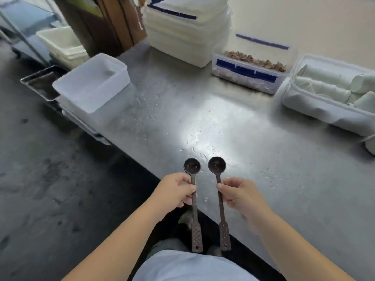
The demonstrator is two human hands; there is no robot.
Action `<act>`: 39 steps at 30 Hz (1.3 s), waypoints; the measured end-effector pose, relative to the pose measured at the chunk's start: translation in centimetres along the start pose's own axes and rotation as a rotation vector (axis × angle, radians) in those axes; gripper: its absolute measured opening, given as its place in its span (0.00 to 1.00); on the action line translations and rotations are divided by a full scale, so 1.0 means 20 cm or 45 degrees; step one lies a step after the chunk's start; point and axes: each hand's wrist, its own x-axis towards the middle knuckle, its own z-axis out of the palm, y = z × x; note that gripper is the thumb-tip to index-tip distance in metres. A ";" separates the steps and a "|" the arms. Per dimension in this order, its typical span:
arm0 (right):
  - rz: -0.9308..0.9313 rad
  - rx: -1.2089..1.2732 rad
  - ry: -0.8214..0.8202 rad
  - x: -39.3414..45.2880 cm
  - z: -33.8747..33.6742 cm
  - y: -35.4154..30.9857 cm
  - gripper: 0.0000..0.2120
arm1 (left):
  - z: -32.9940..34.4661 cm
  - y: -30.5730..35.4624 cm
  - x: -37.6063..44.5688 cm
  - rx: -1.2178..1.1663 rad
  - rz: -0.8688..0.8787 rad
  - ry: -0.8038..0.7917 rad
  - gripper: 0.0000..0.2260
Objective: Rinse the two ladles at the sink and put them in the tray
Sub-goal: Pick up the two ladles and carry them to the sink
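Observation:
Two dark brown ladles with small round bowls and long perforated handles are held side by side over the near edge of the steel counter (233, 122). My left hand (174, 191) grips the left ladle (192, 166) by its stem, bowl pointing away from me. My right hand (239, 194) pinches the right ladle (217, 164) the same way. A metal tray (38, 82) sits at the far left, partly hidden behind a white plastic tub (91, 82). No sink is in view.
The counter is wet with droplets. At the back stand stacked white containers (186, 31), a clear box with brown pieces (249, 72) and a clear box of white cups (332, 92). Grey floor (40, 179) lies to the left.

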 end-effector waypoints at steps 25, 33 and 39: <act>-0.134 -0.722 -1.465 -0.92 2.66 0.21 0.15 | -1.35 -1.50 -1.92 -0.907 0.129 1.213 0.05; -0.068 -0.847 -1.757 -1.25 3.50 0.42 0.13 | -1.71 -1.89 -2.37 -1.118 0.083 1.534 0.02; -0.010 -0.953 -1.952 -1.34 4.13 0.56 0.15 | -2.06 -2.14 -2.53 -1.223 -0.001 1.775 0.02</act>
